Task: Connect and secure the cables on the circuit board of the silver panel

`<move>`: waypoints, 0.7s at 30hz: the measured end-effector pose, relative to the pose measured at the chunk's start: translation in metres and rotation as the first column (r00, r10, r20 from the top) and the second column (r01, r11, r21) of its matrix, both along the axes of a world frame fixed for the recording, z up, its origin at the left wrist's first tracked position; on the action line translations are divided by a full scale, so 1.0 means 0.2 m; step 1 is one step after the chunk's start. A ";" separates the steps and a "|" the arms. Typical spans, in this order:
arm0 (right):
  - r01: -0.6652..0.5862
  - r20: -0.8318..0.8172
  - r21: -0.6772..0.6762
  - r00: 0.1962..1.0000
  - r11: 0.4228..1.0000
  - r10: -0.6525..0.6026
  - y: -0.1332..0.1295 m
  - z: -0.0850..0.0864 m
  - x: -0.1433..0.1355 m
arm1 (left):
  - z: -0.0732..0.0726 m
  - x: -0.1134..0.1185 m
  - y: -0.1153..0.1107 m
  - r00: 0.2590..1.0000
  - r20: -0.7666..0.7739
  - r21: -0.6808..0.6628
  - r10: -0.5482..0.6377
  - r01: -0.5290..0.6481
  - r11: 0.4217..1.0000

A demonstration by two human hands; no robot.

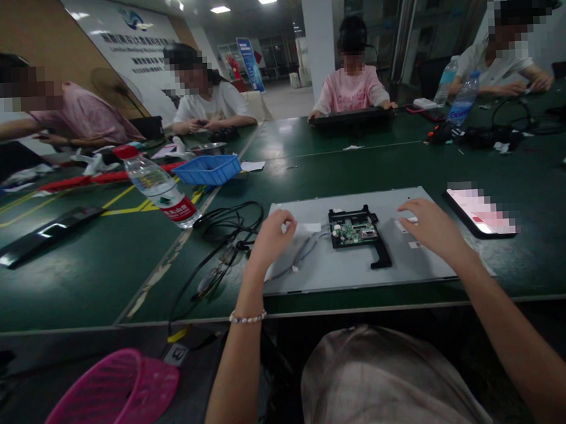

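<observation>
**A grey panel (430, 259) with a green board (359, 232) lies at the near edge of the table (291, 177)**

In the head view, a bottle with a red cap (157, 187) is left of the panel. Its red label has white Chinese letters. Toward the table's right edge, another bottle (466, 101) has a blue label that seems to start with "Gan". The wall sign (137, 46) has a blue swirl and Chinese writing; its smaller line is too blurry to read.

The panel is thin and flat. Near its middle is a black frame (382, 252) around the green board, which is full of tiny parts. Thin grey wires (306, 251) run left. The stickers (414, 245) are too small to read.

The left hand (271, 237) is by the panel's left side, fingers loosely curled; I can't tell if it pinches anything. The right hand (431, 223) is over the right side, fingers bent and apart, holding nothing.
</observation>
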State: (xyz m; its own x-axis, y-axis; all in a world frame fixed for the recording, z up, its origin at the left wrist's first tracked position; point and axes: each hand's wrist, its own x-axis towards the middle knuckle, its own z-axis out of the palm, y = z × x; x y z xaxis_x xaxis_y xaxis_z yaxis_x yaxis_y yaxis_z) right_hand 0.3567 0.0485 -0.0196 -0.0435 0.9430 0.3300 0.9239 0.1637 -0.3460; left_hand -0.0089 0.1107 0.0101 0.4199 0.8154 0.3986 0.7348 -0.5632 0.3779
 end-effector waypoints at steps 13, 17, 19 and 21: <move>-0.392 0.038 -0.166 0.914 0.905 0.403 0.40 0.19 -0.40 | -0.07 -0.02 0.03 0.973 -0.087 0.135 0.213 -0.200 0.970; -0.373 0.044 -0.216 0.920 0.902 0.390 0.48 0.13 -0.49 | -0.06 0.01 0.02 0.987 -0.161 0.088 -0.022 0.037 0.995; -0.344 0.050 -0.204 0.931 0.917 0.360 0.48 0.12 -0.51 | -0.06 0.01 0.02 0.972 -0.211 0.022 -0.108 0.116 0.993; -0.328 0.054 -0.177 0.938 0.928 0.342 0.48 0.12 -0.51 | -0.07 0.02 0.02 0.965 -0.231 -0.006 -0.125 0.127 0.992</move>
